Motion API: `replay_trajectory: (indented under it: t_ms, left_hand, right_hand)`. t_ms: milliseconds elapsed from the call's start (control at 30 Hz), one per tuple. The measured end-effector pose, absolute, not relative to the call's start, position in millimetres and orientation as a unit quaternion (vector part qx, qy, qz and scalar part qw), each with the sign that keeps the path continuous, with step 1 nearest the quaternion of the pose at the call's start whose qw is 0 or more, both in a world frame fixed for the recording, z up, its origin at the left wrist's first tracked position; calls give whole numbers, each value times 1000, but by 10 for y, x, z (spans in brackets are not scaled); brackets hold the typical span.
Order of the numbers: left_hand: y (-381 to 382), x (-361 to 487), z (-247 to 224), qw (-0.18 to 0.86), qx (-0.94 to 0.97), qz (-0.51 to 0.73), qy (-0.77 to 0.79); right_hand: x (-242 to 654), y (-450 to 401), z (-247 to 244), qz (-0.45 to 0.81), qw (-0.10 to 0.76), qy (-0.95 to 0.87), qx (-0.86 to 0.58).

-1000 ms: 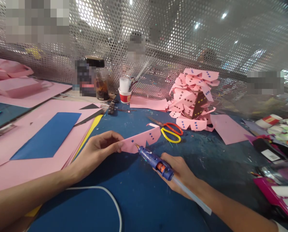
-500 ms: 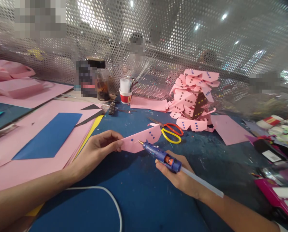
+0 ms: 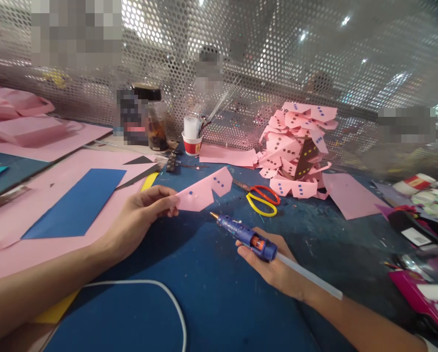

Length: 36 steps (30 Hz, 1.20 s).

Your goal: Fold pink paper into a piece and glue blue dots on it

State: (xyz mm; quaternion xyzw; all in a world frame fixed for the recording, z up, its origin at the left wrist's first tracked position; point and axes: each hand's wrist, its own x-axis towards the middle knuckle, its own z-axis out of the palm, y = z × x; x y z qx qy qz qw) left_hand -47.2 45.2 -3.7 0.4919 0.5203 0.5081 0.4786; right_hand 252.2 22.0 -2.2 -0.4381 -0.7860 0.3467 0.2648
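Note:
Between its thumb and fingers my left hand (image 3: 150,210) pinches the left end of a notched pink paper strip (image 3: 200,194) with several small blue squares on it. My right hand (image 3: 273,259) is wrapped round a blue glue gun (image 3: 244,235), which has a clear glue stick out of its back. The gun's metal tip points up and left, just below the strip and apart from it. Scissors (image 3: 262,201) with red and yellow handles lie right of the strip. Beyond them stands a pile of folded pink pieces (image 3: 287,151) with blue and dark squares, among them a brown piece (image 3: 307,157).
Pink sheets (image 3: 68,254) and a blue sheet (image 3: 75,205) lie at the left. A lidded jar (image 3: 156,122) and a paper cup (image 3: 192,144) stand by the perforated metal screen. A white cable (image 3: 167,293) curves in front. A magenta case (image 3: 417,298) sits at right.
My left hand has moved left and slightly up with the pink strip, so the strip is now away from the glue gun's tip. My right hand has hardly moved.

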Motion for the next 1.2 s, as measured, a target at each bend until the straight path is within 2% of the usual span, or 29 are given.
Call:
replay_trajectory:
  t_ms: [400,567,933,1200]
  left_hand:
    - [576,-577,-45,469,442,577,501]
    - [594,-580,-56,473,442,577,498]
    - [587,-587,-75,463,473,569,488]
    - [584,-581,-63,470,469,574,479]
  right_hand:
    - [2538,206,-83,371,285,-758,-453]
    - [2529,174,-58,416,241,-750,-453]
    - [2385,155,135,401,151,-795,-429]
    - [2326,177,212,376,133,-814,-422]
